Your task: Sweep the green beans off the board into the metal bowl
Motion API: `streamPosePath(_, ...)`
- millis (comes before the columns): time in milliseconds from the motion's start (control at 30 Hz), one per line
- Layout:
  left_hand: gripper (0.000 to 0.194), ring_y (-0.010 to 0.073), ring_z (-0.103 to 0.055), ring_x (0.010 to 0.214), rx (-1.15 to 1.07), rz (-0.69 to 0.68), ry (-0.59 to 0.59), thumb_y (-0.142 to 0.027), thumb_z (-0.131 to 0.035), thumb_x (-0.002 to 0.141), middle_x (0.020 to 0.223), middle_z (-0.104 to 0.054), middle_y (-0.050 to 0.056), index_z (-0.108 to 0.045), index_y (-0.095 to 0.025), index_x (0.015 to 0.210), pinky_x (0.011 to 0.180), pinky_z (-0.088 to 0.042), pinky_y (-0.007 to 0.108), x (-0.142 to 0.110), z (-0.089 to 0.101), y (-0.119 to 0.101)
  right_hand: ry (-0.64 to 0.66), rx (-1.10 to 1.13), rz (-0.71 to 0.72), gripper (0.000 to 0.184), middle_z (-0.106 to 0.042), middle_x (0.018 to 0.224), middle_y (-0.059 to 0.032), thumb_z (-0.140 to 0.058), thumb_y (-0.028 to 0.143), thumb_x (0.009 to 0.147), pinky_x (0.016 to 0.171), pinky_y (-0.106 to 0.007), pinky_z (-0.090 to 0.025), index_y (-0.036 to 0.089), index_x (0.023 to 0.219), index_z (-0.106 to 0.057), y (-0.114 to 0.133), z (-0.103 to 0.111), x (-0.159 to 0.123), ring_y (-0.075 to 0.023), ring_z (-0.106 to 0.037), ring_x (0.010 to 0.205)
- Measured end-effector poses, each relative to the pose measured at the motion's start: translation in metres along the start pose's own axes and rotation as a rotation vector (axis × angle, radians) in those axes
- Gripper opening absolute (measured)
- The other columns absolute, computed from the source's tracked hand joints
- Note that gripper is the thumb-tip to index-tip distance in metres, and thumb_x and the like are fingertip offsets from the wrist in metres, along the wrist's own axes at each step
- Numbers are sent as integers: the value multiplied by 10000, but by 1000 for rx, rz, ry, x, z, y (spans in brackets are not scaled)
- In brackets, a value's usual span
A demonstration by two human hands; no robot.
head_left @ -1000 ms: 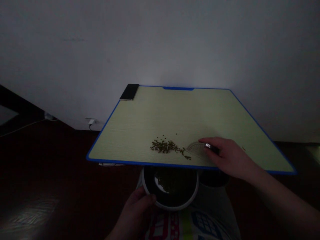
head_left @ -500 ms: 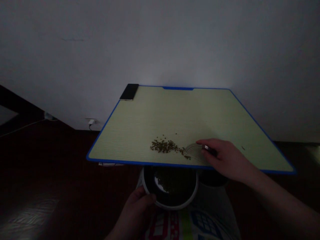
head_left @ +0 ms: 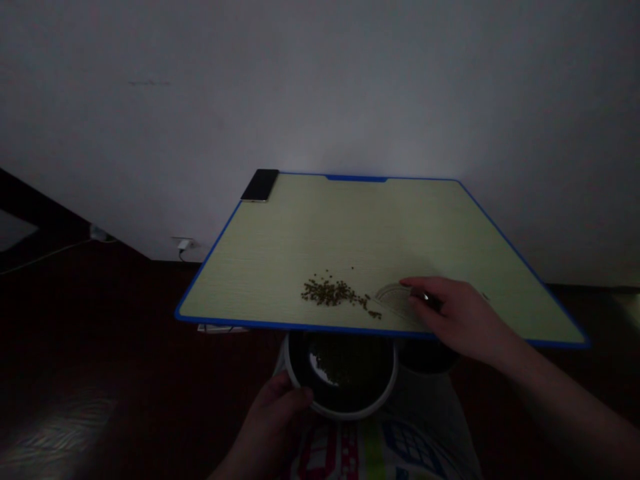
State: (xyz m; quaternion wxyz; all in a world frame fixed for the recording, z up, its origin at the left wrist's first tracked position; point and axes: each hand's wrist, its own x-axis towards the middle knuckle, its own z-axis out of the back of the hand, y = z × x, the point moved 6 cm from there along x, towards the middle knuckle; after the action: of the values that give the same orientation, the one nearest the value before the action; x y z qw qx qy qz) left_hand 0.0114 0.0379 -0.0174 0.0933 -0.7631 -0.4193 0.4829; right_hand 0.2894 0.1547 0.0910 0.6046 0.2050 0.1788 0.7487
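My right hand (head_left: pixel 457 317) lies on a pale green table (head_left: pixel 360 227) with a blue rim. Its fingers pinch a clear half-round protractor (head_left: pixel 393 298) that rests flat on the table. Just left of the protractor is a small heap of dark green beans (head_left: pixel 333 292). Below the table's near edge, my left hand (head_left: pixel 273 417) grips the rim of a white bowl with a dark inside (head_left: pixel 345 373). The bowl holds more green beans. A ring shows on a finger of my right hand.
A dark phone (head_left: pixel 260 185) lies on the table's far left corner. A white wall stands behind. Left of the table the floor is dark, with a wall socket and cable (head_left: pixel 183 245). A second dark bowl (head_left: pixel 430 357) sits under the table edge, right of the white one.
My right hand and the protractor shifted slightly on the table, a little toward the beans and then back. The left hand and bowl stayed put.
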Motion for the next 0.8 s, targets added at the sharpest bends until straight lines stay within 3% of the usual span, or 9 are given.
streamPosePath(267, 187, 415, -849, 1071, -18, 12, -10, -150, -892, 687, 877, -912, 151, -883, -153, 873, 1031, -649, 503, -1, 0, 0, 14, -20, 48, 381, -869, 1068, -119, -557, 312, 960, 819, -432, -671, 202, 1189, -842, 2, -3, 1, -298, -827, 896)
streamPosePath(600, 206, 423, -849, 1074, 9, 13, -3, -167, -918, 690, 888, -914, 159, -878, -141, 890, 1019, -654, 514, 1, 7, 4, 17, -66, 59, 369, -873, 1048, -91, -563, 286, 966, 779, -374, -648, 212, 1202, -836, 1, -3, 10, -265, -824, 866)
streamPosePath(800, 209, 412, -851, 1083, -19, 13, 21, -149, -912, 691, 933, -917, 168, -872, -136, 896, 1007, -660, 476, 1, 4, 6, 42, -102, 111, 380, -860, 1160, -138, -546, 256, 983, 886, -473, -667, 192, 1221, -834, 3, -7, 22, -318, -826, 1004)
